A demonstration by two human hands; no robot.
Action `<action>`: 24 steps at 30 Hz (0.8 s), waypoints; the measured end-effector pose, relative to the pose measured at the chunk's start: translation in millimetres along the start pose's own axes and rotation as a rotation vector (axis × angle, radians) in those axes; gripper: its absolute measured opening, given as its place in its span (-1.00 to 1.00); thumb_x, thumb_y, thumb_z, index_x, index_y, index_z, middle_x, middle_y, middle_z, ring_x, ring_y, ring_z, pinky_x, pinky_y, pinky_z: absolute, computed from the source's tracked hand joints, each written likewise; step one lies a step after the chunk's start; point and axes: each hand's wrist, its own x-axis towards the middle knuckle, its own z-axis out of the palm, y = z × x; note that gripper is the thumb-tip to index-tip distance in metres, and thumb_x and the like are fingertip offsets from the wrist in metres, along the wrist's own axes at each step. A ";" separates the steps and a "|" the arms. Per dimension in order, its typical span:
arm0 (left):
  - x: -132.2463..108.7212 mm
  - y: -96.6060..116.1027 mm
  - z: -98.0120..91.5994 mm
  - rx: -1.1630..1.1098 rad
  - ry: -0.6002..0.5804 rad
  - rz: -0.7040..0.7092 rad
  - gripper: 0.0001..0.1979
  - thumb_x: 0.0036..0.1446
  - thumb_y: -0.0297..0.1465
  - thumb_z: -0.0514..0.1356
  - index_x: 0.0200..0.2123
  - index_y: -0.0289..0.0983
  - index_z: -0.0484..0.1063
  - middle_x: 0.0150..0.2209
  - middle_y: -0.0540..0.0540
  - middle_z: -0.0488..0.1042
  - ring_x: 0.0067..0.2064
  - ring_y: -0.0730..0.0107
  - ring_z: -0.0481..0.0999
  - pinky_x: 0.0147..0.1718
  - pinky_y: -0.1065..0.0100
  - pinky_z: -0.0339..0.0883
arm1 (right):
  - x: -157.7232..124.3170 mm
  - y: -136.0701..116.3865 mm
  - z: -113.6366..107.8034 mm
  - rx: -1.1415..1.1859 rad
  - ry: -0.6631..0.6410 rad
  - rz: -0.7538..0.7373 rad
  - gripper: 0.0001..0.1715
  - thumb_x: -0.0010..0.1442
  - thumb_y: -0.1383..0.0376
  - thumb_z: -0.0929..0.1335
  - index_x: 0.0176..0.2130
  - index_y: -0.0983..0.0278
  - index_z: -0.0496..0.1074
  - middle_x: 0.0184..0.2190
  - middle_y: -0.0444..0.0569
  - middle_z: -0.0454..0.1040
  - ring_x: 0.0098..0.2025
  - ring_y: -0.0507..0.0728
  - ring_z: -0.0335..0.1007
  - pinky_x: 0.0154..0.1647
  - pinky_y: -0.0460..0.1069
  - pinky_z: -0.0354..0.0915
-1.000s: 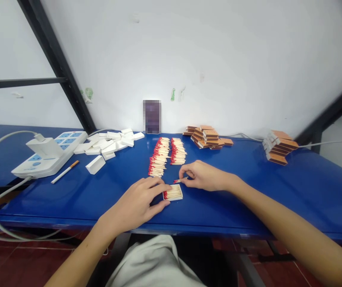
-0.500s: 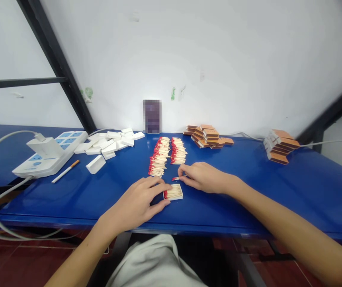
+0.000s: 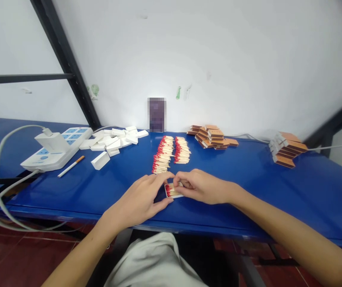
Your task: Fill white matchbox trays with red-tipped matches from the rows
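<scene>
A small white matchbox tray [image 3: 168, 195] lies at the near part of the table with red-headed matches inside. My left hand [image 3: 141, 197] curves round its left end, thumb on the near side and forefinger at the far side. Over the tray's right half, my right hand [image 3: 202, 186] pinches matches at the tray; its fingers cover part of the contents, so how many it holds is hidden. Beyond the hands lie two rows of loose matches, a longer left row [image 3: 162, 155] and a shorter right row [image 3: 182, 150], heads to the left.
White matchbox trays [image 3: 111, 141] are heaped at the back left. Brown matchbox covers are piled at the back [image 3: 211, 137] and stacked at the right [image 3: 288, 148]. A cigarette [image 3: 71, 166] lies beside a power strip [image 3: 54, 155] with cables. A pixelated dark rectangle [image 3: 157, 114] stands against the wall.
My right hand has moved left and nearer, bringing matches from beside the tray to over it. My left forefinger has shifted from over the match heads towards the far rim.
</scene>
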 end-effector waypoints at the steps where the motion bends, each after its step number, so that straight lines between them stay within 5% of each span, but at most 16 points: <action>1: 0.2 0.2 -0.4 0.001 0.000 0.007 -0.51 0.33 -0.24 0.19 0.25 -0.11 0.14 0.13 -0.08 0.43 0.05 0.17 0.47 0.03 0.21 0.34 | 0.2 -1.9 1.3 0.004 -0.015 -0.003 -0.87 0.36 0.27 0.28 -0.18 0.28 0.38 -0.59 -0.30 0.19 -0.56 -0.05 0.08 -0.48 -0.12 0.00; 15: 0.9 1.7 -1.6 -0.025 -0.042 0.038 -0.72 0.36 -0.30 0.18 0.11 -0.12 0.31 -0.03 -0.03 0.48 -0.03 0.24 0.47 -0.01 0.24 0.26 | 1.1 -0.3 1.5 0.113 -0.025 0.061 -0.85 0.26 0.27 0.36 -0.29 0.30 0.48 -0.64 -0.33 0.03 -0.58 -0.07 -0.07 -0.54 -0.12 -0.03; 24: 1.9 1.4 -3.9 -0.024 -0.064 0.068 -0.77 0.43 -0.37 0.00 0.08 -0.16 0.34 -0.03 -0.07 0.46 -0.04 0.27 0.46 -0.01 0.25 0.28 | 0.5 1.4 2.4 0.195 -0.029 0.064 -0.87 0.23 0.29 0.37 -0.29 0.31 0.48 -0.57 -0.26 0.28 -0.54 -0.06 0.09 -0.49 -0.12 0.08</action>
